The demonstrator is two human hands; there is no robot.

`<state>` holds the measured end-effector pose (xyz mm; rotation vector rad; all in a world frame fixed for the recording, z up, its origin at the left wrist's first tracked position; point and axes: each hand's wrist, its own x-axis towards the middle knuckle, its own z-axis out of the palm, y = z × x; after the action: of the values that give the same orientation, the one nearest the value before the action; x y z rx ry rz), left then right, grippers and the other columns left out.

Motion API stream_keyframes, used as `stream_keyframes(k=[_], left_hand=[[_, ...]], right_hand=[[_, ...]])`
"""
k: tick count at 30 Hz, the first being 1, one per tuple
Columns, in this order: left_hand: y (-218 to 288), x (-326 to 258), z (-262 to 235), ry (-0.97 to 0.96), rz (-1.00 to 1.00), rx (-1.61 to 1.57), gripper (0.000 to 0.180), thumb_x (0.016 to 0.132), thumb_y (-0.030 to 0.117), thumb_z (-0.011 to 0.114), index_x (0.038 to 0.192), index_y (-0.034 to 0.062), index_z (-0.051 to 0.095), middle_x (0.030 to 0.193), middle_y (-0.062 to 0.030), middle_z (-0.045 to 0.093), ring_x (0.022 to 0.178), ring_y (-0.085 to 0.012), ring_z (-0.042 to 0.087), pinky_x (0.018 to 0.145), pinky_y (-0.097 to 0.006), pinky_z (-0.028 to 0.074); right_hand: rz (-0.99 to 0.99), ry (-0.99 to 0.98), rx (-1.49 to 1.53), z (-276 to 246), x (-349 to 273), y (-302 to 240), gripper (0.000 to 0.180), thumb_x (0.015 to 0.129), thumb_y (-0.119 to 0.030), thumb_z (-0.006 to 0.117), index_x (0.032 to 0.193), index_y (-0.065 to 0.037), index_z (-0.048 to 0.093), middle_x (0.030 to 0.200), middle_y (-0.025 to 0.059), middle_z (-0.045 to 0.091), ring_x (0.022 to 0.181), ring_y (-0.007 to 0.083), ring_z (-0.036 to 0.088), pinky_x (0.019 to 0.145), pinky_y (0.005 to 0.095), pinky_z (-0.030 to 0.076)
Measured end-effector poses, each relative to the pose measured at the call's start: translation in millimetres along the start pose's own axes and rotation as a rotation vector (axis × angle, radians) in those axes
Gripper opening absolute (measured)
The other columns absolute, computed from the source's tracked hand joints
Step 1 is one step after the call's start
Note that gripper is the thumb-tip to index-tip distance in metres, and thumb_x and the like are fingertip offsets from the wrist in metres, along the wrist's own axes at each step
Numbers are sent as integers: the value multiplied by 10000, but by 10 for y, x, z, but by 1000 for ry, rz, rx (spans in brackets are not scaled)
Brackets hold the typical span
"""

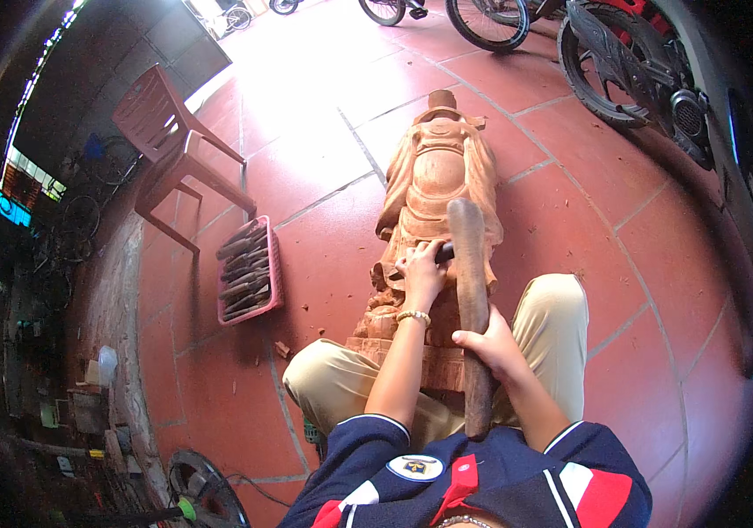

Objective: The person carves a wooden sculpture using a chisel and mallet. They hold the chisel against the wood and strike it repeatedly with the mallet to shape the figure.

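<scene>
A carved wooden statue (441,172) of a robed figure lies on its back between my knees, its head end away from me. My left hand (420,277) is closed around a chisel (445,253) with a dark handle, low on the figure's robe; the blade is hidden by the hand. In my right hand (495,348) I grip a long wooden mallet (467,242) like a club. Its thick rounded end points up over the statue, and the other end comes back toward my chest. The mallet hides part of the statue's right side.
To the left, a pink basket (275,264) holds several dark-handled tools, in front of a red-brown plastic chair (165,145). Wood chips (282,349) lie on the red tiled floor (315,255). A motorbike (632,70) and bicycles (489,22) stand at the far side. A wheel (205,488) lies lower left.
</scene>
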<state>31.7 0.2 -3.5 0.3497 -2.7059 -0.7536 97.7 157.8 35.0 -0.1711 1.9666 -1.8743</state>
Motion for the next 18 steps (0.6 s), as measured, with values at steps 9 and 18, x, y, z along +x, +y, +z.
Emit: stream_keyframes(k=[9,18], left_hand=[[24,-55,12,-42,68,42,437,630,92,648,1040,211,554,928,-36,562,923,-235,480,772,-414,284],[5,-63,49,-7,109,52,435,615,59,630,1030,174,567,930,-47,563,909,-251,478,762,-402,308]], right_hand=[[311,69,376,13,-37,-155,350,669,-120,637,926,-7,428,691,67,497,523,150,512,490,270,454],[282,69,366,32,-50,-190,352,674,-101,623,940,-2,415,678,68,491,504,151,510,473,277,446]])
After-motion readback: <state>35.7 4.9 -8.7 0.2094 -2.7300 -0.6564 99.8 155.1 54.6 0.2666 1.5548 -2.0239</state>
